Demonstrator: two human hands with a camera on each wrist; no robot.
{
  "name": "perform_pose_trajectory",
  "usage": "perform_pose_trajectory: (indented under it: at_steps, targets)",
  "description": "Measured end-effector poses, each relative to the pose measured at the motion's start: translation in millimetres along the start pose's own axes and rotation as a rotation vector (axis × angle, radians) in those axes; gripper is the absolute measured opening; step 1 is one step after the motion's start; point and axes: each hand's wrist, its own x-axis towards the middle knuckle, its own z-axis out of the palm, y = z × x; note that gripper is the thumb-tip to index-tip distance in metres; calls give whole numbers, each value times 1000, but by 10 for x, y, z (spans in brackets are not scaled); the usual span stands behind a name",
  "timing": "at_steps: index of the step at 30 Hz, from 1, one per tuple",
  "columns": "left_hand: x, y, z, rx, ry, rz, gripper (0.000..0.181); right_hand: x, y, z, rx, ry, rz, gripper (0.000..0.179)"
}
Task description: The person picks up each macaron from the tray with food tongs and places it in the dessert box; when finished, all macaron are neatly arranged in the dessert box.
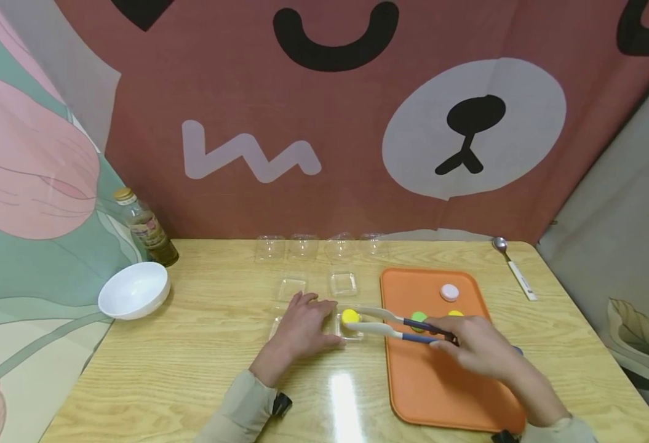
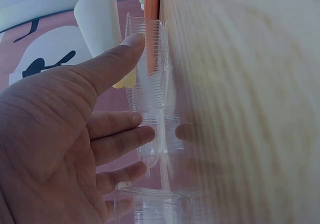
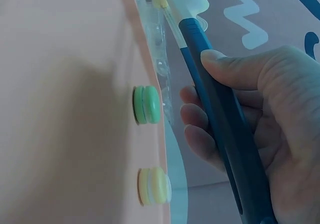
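My right hand (image 1: 476,344) grips the dark-blue handles of a pair of tongs (image 3: 215,89) with pale tips. Between those tips is a yellow macaron (image 1: 350,317), over a small clear plastic box (image 1: 352,335) and level with its rim in the left wrist view. My left hand (image 1: 304,326) is beside that box, fingers extended and spread, thumb (image 2: 120,56) along its ridged wall. On the orange tray (image 1: 440,394), below my right hand, sit a green macaron (image 3: 146,105), another yellow macaron (image 3: 154,186) and a pale pink macaron (image 1: 449,292).
Several clear plastic lids or boxes (image 1: 303,247) line the table's back edge, with two more clear pieces (image 1: 343,283) in front. A white bowl (image 1: 134,290) and an oil bottle (image 1: 149,231) stand at left. A spoon (image 1: 515,267) lies right of the tray.
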Motion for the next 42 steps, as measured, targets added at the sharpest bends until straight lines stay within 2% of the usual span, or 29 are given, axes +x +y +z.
perform_pose_trajectory:
  at_steps: [12,27,42]
  targets:
    - [-8,11,4,0,6,-1,78,33,-42,27,-21,-15,-47,34]
    - [7,7,22,13,13,4,78,80,-106,-70,-59,-81,-31,34]
    - [8,2,17,13,20,11,78,82,-149,-111,-96,-64,-34,36]
